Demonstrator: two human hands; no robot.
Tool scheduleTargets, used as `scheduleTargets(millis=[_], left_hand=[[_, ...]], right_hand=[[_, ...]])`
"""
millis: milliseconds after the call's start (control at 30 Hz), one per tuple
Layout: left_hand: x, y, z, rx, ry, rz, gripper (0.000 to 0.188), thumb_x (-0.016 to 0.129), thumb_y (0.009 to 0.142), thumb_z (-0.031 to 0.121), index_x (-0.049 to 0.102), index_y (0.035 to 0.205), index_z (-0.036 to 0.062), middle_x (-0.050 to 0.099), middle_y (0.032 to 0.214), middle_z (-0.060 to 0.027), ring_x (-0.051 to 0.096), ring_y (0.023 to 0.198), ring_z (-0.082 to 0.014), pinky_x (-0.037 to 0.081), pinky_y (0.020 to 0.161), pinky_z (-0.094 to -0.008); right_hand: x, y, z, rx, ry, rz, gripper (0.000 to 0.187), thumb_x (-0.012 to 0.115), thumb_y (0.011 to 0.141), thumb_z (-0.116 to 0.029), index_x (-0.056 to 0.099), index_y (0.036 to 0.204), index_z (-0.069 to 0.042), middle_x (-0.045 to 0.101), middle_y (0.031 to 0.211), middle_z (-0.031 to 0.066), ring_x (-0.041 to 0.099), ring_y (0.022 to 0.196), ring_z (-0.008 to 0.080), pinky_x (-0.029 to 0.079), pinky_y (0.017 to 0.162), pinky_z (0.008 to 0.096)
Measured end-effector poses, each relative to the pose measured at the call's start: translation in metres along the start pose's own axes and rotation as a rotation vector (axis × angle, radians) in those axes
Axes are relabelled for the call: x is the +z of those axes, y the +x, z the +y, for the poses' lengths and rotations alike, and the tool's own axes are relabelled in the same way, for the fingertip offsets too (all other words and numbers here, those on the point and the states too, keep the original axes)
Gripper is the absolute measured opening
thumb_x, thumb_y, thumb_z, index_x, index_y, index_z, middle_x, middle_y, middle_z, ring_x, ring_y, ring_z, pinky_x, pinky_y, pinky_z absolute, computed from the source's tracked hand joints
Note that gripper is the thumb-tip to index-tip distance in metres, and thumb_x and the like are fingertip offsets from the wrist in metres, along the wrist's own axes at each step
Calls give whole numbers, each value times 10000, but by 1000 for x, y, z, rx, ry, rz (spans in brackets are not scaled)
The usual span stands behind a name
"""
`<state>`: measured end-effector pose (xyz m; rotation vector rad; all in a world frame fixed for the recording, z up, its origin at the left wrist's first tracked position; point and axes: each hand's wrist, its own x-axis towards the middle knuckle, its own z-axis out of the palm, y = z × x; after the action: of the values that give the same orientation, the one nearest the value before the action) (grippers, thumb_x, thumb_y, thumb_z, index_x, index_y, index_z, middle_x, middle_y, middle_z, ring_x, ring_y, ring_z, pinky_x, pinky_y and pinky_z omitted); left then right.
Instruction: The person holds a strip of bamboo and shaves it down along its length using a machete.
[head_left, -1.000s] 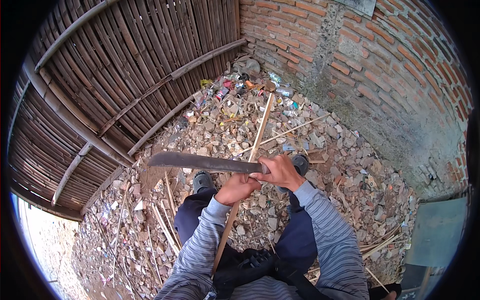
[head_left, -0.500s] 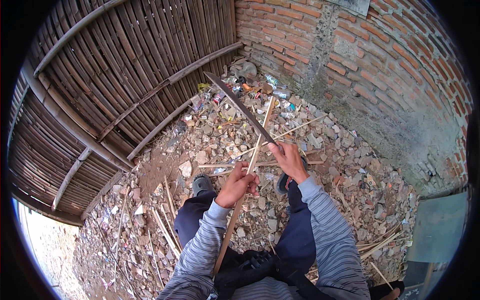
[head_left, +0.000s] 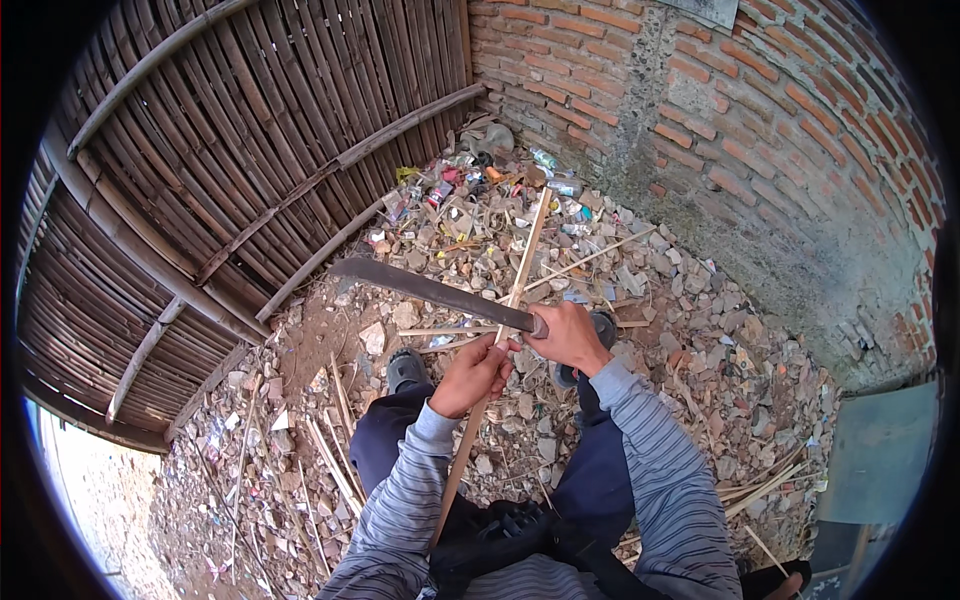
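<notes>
My left hand (head_left: pixel 472 375) is closed round a long pale bamboo strip (head_left: pixel 531 240). The strip runs from beside my lap up and slightly right, away from me. In my right hand (head_left: pixel 568 338) is the handle end of a machete (head_left: pixel 430 291); most of the handle is hidden by the fingers. Its dark broad blade points left and a little away from me, crossing over the strip just beyond my left hand. The two hands are close together above the ground between my knees. Whether the edge bites into the strip I cannot tell.
Stony rubble with litter (head_left: pixel 470 230) covers the ground. Loose bamboo strips (head_left: pixel 335 465) lie to the left, more strips (head_left: pixel 765 490) at the right. A bamboo slat wall (head_left: pixel 260 130) stands at left, a brick wall (head_left: pixel 720 130) at right. A greyish panel (head_left: pixel 875 455) is at lower right.
The machete blade has swung down and to the left, from pointing far up-left to lying nearly crosswise over the strip. My right hand has come slightly nearer; my left has barely moved.
</notes>
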<state>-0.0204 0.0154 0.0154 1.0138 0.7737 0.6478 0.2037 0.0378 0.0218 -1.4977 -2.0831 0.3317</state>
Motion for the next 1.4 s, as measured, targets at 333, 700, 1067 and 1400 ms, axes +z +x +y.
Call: scheduleTargets(millis=[333,700,1067,1400], left_hand=[[-5,9,-19,124,259,119,309,424,1167,322,586,1101,68,389,648,72,336,482,-46,281,434,-244],[14,-17,2,85,484,222,205,692,915,156,541,812,64,493,673,46,440,622,-74,375,558,-290],[27,-17,39,-126,-90,-37,441,784,962,132,390,772,188,383,564,109,309,387,-26,207,370,-253],[15,-18,33,-100,-84,-45,517,797,916,17,338,782,213,381,595,119,297,402,-3,165,376,-251]], right_hand=[[-1,2,-7,36,18,45,194,779,790,-261,730,888,-100,692,670,163,716,665,398,558,616,511],[-19,26,56,262,36,316,188,729,827,-208,719,834,-20,685,687,211,712,678,404,541,636,480],[-20,3,30,121,190,251,199,755,800,-134,740,931,14,642,628,162,663,560,320,496,569,395],[-4,-2,-7,-168,7,106,127,741,731,-165,740,846,-112,660,637,152,691,609,370,525,561,474]])
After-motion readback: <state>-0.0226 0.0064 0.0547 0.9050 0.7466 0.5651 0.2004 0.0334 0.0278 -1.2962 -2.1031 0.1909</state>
